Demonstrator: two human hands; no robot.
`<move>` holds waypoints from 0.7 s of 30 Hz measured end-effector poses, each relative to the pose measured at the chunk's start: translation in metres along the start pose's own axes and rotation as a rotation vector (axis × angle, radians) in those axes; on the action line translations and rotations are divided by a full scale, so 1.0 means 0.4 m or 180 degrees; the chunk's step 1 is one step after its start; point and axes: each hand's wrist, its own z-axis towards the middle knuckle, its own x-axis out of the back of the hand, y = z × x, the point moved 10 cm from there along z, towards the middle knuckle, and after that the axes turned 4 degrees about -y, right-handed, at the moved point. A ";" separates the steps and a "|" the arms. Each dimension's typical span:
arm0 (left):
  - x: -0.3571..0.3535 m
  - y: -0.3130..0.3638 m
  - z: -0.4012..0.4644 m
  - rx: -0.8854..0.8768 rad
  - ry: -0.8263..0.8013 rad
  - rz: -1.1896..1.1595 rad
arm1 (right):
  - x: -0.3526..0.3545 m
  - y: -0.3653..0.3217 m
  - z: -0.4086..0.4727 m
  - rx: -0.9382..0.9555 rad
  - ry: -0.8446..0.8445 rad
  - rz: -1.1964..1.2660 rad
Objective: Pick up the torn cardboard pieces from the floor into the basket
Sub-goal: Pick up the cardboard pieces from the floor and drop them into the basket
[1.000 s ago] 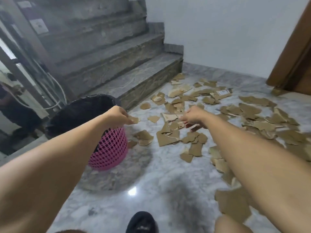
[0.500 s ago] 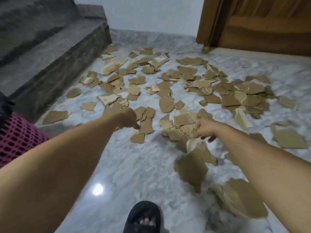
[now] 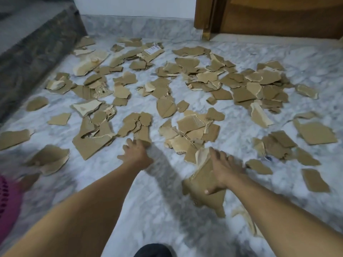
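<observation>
Several torn brown cardboard pieces (image 3: 193, 125) are scattered over the marble floor. My right hand (image 3: 222, 169) is shut on a large cardboard piece (image 3: 206, 197), lifted and tilted off the floor, thumb on its near face. My left hand (image 3: 136, 154) reaches forward with fingers spread, fingertips touching the near end of a cardboard strip (image 3: 142, 132) that lies flat. Only a blurred sliver of the pink mesh basket (image 3: 7, 203) shows at the left edge, with more pieces (image 3: 50, 160) beside it.
A grey stone stair step (image 3: 35, 38) rises at the far left. A wooden door and frame (image 3: 269, 17) stand at the far right, against a white wall. My dark shoe (image 3: 154, 250) shows at the bottom edge. Bare marble lies between my arms.
The view swung right, from the basket to the scattered pieces. My right hand closed on a large piece and raised it. My left hand left the basket and reached out to a strip.
</observation>
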 end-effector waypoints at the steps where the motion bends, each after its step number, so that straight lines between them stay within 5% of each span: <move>1: -0.006 -0.016 0.007 0.0117 -0.0016 -0.0102 | 0.004 0.003 0.002 -0.0024 0.0074 -0.0003; 12: 0.054 -0.024 0.079 -0.0034 0.0480 -0.1532 | 0.118 0.010 0.136 0.0245 0.0278 0.1818; 16: 0.092 -0.029 0.109 -0.0043 0.0601 -0.2035 | 0.193 -0.030 0.164 0.0321 0.0308 0.1778; 21: 0.143 -0.104 0.175 0.0334 0.0728 -0.1404 | 0.249 -0.052 0.216 0.0107 0.0320 0.1428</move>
